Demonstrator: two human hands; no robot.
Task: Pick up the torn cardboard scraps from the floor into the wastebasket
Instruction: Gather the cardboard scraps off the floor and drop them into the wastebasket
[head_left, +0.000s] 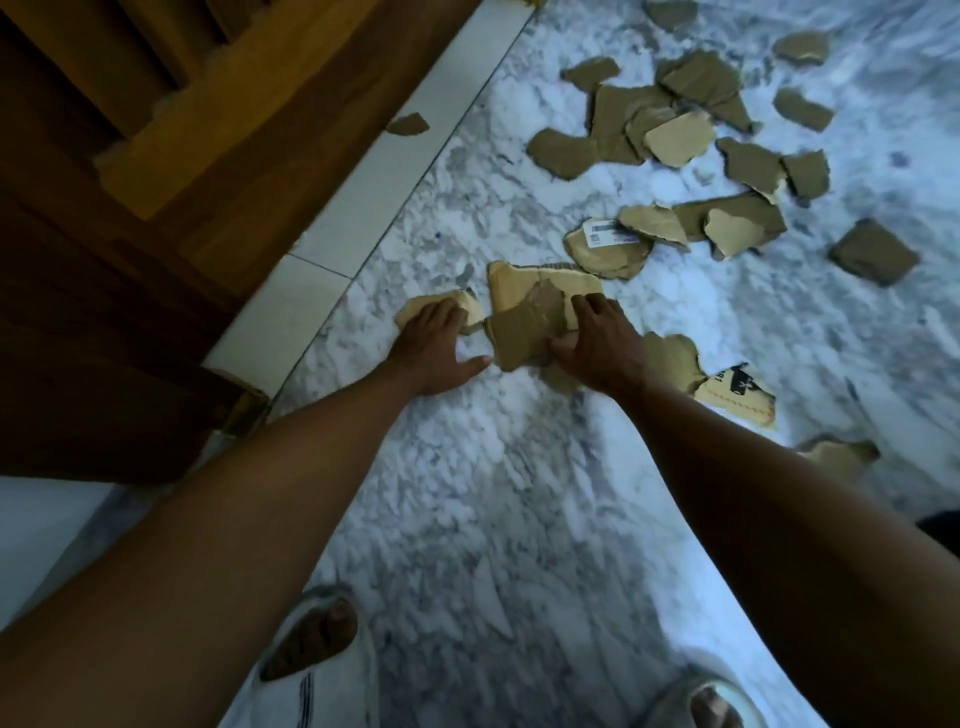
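Torn brown cardboard scraps lie scattered over a white marble floor (467, 467). My left hand (434, 345) lies on a small pale scrap (415, 309) near the wall, fingers spread flat over it. My right hand (597, 343) grips a stack of scraps (522, 335), thumb under its near edge and fingers on top. A larger pale piece (511, 283) lies beneath that stack. Several more scraps (670, 135) are spread further away at the upper right. No wastebasket is in view.
A dark wooden door (130, 182) and a white threshold strip (332, 244) run along the left. One scrap (408, 124) lies on the strip. A printed scrap (737, 395) lies right of my right wrist. My feet in white slippers (317, 660) stand at the bottom.
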